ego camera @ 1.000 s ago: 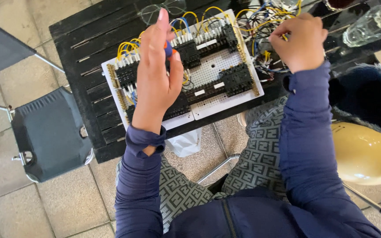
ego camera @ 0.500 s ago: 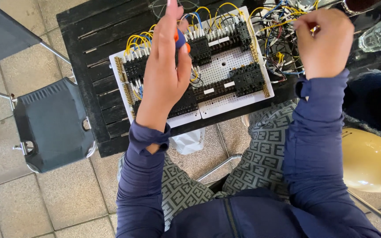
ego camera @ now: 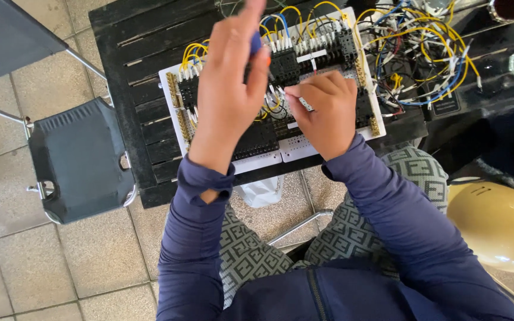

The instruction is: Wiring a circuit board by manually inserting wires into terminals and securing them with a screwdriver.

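The left hand (ego camera: pixel 230 89) is raised with fingers upright and curled around something; just beside it, the right hand (ego camera: pixel 323 113) is a loose fist, knuckles up.

Wiring board (ego camera: pixel 304 151): white base, black terminal blocks, brass-coloured strips at its sides. Jumper wires on it: mostly yellow, a few blue. Loose wire bundle (ego camera: pixel 423 53): yellow, blue, white and black strands mixed. Tool handle (ego camera: pixel 257 44): blue with an orange part. Desk (ego camera: pixel 132 65): black slats. Sleeves (ego camera: pixel 197 238): dark navy. Trousers (ego camera: pixel 358 232): grey with a repeating dark geometric pattern. Chair (ego camera: pixel 78 157): dark grey seat. Helmet (ego camera: pixel 498 223): pale yellow. Floor (ego camera: pixel 13 261): beige tiles.
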